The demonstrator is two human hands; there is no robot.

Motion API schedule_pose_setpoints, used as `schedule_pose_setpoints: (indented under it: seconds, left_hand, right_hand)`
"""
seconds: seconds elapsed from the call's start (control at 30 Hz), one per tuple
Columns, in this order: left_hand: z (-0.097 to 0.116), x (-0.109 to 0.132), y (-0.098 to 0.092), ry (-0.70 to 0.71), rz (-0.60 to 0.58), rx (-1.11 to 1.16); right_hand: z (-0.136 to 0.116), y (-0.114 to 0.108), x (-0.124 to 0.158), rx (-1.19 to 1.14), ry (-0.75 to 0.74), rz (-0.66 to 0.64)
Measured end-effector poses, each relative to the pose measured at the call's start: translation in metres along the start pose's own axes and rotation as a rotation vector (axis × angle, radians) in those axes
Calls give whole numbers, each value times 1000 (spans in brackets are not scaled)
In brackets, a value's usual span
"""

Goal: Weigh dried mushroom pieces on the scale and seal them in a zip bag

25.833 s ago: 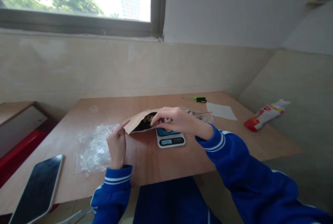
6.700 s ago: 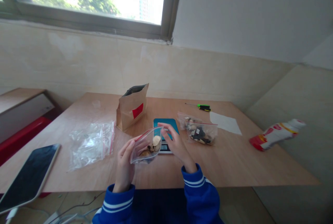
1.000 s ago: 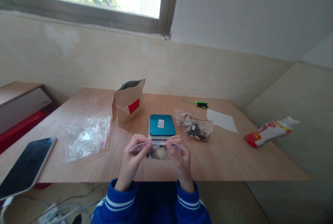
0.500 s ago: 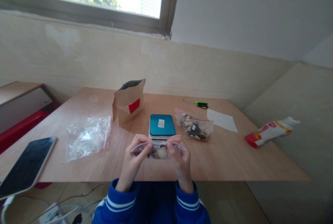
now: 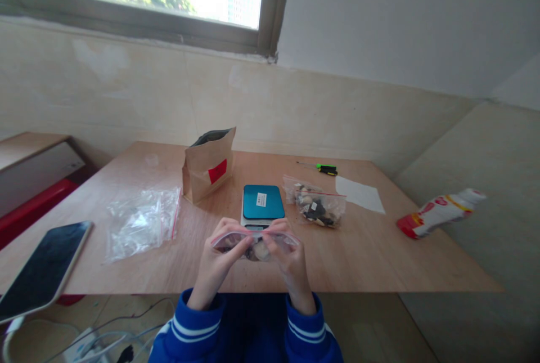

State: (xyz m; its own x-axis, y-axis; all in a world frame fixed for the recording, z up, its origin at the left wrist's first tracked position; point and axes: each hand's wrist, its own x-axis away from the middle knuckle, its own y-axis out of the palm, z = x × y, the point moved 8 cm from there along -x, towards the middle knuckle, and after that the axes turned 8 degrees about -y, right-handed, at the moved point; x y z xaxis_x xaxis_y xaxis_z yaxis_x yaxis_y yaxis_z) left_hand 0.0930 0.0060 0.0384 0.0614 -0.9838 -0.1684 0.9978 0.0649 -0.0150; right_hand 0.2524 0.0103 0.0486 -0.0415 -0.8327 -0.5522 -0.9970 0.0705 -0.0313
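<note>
Between my hands is a clear zip bag (image 5: 259, 251) with pale and dark pieces inside that look like dried mushrooms. My left hand (image 5: 223, 247) pinches its top edge, the thumb lying along the seal. My right hand (image 5: 284, 250) pinches the same edge from the other side, so the fingertips of both hands come close together at the middle. Just beyond them sits a small scale (image 5: 264, 203) with a blue-green plate and a white label; its front is partly hidden by my fingers.
Two filled zip bags (image 5: 318, 209) lie right of the scale, near screwdrivers (image 5: 327, 169) and white paper (image 5: 360, 194). A kraft pouch (image 5: 206, 174) stands behind left, with clear bags (image 5: 141, 222) before it. A phone (image 5: 46, 264) lies far left, a tilted bottle (image 5: 441, 214) right.
My hands have drawn closer together along the bag's top edge, the right one shifting left. The bag's top is now pinched nearer its middle. Everything else on the table stays put.
</note>
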Motion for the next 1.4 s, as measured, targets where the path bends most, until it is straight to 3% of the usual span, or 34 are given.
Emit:
schedule_pose_setpoints:
  seconds: [0.4,0.77,1.27,1.4]
  left_hand:
    - [7,5,-4,26,105,-38]
    - [17,5,-5,97,73,-111]
    - [17,7,0,164,63,-172]
    - [18,8,1,162,137,-190]
  right_hand:
    - [4,-5,3,26,31,3]
    - [-1,3,0,-2,-2,-43]
    - [-1,6,2,-25,1,40]
    - [3,6,4,-7,20,64]
